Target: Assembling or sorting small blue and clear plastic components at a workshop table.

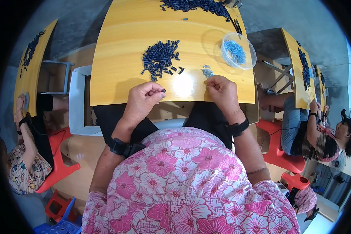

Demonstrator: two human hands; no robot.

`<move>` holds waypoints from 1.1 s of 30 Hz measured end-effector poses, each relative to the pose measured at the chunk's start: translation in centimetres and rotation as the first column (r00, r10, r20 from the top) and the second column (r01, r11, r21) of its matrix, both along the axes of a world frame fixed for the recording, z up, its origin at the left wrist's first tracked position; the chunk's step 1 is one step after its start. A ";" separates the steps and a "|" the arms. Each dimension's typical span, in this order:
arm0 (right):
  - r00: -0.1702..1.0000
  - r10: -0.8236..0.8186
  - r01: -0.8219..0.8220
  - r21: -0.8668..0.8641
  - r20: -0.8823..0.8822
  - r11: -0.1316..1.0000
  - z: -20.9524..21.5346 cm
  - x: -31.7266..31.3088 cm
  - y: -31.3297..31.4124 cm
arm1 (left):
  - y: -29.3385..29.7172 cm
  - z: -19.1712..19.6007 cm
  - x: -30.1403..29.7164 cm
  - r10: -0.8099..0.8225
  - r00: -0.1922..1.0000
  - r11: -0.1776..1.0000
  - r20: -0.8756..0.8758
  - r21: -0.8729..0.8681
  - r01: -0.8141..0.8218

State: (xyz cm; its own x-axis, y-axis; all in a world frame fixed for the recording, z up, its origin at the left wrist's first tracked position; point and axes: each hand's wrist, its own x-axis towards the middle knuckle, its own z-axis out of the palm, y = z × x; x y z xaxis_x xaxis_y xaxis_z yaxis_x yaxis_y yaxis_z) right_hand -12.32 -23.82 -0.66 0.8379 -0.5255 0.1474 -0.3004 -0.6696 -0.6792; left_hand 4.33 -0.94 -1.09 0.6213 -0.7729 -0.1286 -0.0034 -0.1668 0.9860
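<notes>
My left hand (145, 100) is closed at the table's near edge. Between its thumb and forefinger it pinches a small black cylindrical piece (163, 91), one end of which pokes out. My right hand (223, 93) is also closed, thumb and fingertips pressed together at the near side of a little heap of clear-blue small pieces (207, 71); what it grips, if anything, is hidden. Beyond my left hand lies a loose pile of short black cylinders (160, 58). A round clear plastic tub (250, 64) holding many more blue pieces stands beyond my right hand.
A larger heap of black cylinders (195, 5) covers the far part of the wooden table (121, 35). Dark tweezers or snips (237, 25) lie at the far right edge. Other people work at tables on both sides, seated on red plastic stools (60, 163).
</notes>
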 end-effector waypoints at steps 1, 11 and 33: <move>1.000 0.001 -0.001 0.001 -0.002 1.000 0.0 0.0 -0.2 | 0.0 0.0 0.0 0.001 1.000 1.000 -0.002 0.001 -0.001; 0.999 -0.026 0.023 -0.068 -0.039 0.997 1.0 -0.8 -0.2 | 0.0 0.0 0.2 -0.010 1.000 1.000 -0.005 0.001 0.010; 0.984 0.086 -0.135 -0.329 -0.159 0.935 2.1 1.2 1.8 | 0.0 -0.3 0.2 -0.017 1.000 0.999 0.015 -0.032 0.017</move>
